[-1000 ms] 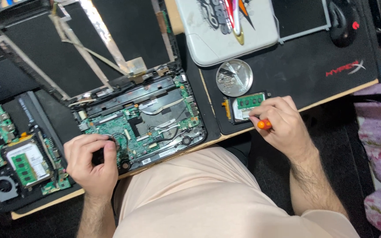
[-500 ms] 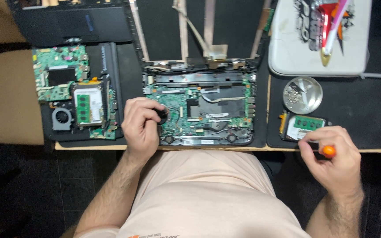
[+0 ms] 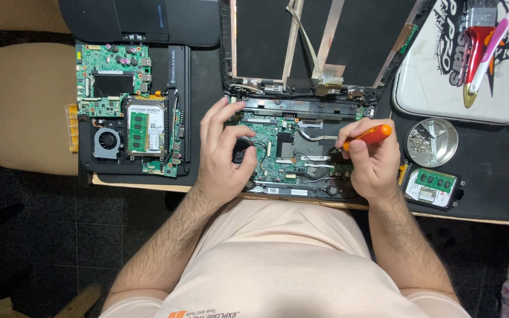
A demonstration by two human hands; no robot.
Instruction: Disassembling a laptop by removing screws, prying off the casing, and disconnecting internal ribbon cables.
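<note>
Opened black laptop base with exposed green motherboard positioned at the near desk edge, directly in front of the torso. Bare screen frame with 2 pale ribbon strips lying flat behind the base, joined at the hinge.

Left hand resting on the left part of the motherboard, fingers spread and curved, fingertips touching the board near the hinge strip; thumb bent toward a round dark part beneath the palm. Nothing gripped.

Right hand closed around a small screwdriver with orange handle, handle pointing up and right, tip directed down at the right part of the motherboard. Exact contact point of the tip hidden by the fingers.

Second dismantled black laptop with green circuit board, grey fan and memory module lying well left of the left hand. Round shiny metal dish with small screws just right of the right hand. Green memory module on a black hard drive near the dish, at the desk edge. White laptop lid with black graphic at upper right.
</note>
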